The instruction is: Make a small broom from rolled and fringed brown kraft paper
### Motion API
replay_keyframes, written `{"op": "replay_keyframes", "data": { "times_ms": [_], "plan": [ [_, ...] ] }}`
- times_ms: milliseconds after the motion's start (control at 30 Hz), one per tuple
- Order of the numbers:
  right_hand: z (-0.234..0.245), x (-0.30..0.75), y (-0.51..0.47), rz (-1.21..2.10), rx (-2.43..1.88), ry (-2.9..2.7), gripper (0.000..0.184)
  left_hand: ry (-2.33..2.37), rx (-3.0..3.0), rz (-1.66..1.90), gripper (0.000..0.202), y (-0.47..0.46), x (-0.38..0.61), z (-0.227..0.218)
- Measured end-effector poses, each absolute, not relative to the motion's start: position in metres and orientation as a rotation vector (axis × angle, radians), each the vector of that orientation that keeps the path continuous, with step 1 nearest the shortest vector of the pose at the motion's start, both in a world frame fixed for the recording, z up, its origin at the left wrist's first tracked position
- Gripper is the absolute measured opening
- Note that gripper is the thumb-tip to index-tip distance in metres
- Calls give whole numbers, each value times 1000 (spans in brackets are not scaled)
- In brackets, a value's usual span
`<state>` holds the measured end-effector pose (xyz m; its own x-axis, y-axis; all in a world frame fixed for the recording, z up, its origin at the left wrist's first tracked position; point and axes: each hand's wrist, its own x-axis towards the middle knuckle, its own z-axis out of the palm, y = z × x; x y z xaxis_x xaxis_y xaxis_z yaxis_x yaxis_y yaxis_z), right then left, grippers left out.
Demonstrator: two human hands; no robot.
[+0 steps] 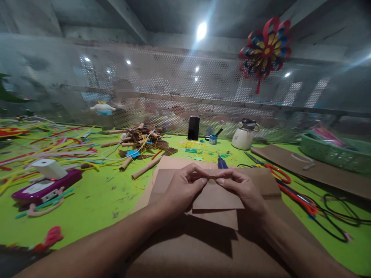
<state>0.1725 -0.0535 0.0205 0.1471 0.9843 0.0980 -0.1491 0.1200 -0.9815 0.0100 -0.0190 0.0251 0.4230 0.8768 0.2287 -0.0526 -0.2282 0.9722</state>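
Both left hand (185,186) and right hand (242,189) pinch, each grip closed thumb-to-finger, the far edge of a plain brown, rectangular paper piece (217,197) at five o'clock from the view's centre, probably to keep the small bend there even. Smooth and matte, it sits above a large brown paper sheet (174,258), likely spread to shield the lime-green desk (124,193).

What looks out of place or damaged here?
The left side of the table looks messiest: colored strips sprawl in a tangle near a jumbled heap of brown rolls. The brown paper pinched in the left hand and right hand shows no obvious damage.
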Motion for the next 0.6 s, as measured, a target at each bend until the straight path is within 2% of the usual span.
{"op": "replay_keyframes", "data": {
  "times_ms": [600],
  "plan": [
    [24,175,-62,1058,-1036,-1163,13,735,1612,1008,6,-24,4,33]
  ]
}}
